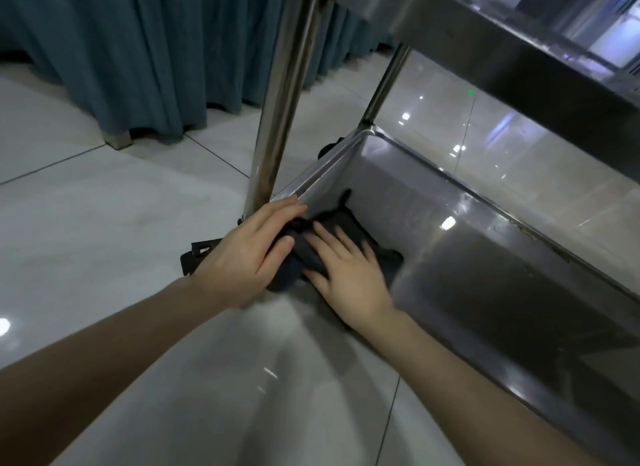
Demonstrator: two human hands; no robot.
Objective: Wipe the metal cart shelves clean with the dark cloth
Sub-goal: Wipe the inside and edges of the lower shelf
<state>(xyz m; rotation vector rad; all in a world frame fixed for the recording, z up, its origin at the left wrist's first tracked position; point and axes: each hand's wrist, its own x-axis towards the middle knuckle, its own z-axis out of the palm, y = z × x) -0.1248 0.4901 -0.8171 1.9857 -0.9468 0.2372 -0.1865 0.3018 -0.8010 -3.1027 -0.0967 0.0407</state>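
Observation:
The dark cloth (346,223) lies bunched in the near left corner of the metal cart's bottom shelf (485,257), a shiny steel tray with a raised rim. My left hand (249,254) rests over the shelf's corner rim, fingers spread, its fingertips on the cloth's left part. Beside it my right hand (349,275) presses flat on the cloth, fingers extended toward the corner. Part of the cloth is hidden under both hands. A higher shelf (502,49) of the cart overhangs at the upper right.
A steel cart post (280,112) rises just behind my left hand, and a second post (384,84) stands farther back. A black caster (201,254) shows under the corner. Blue-grey curtains (138,56) hang along the glossy tiled floor (104,230).

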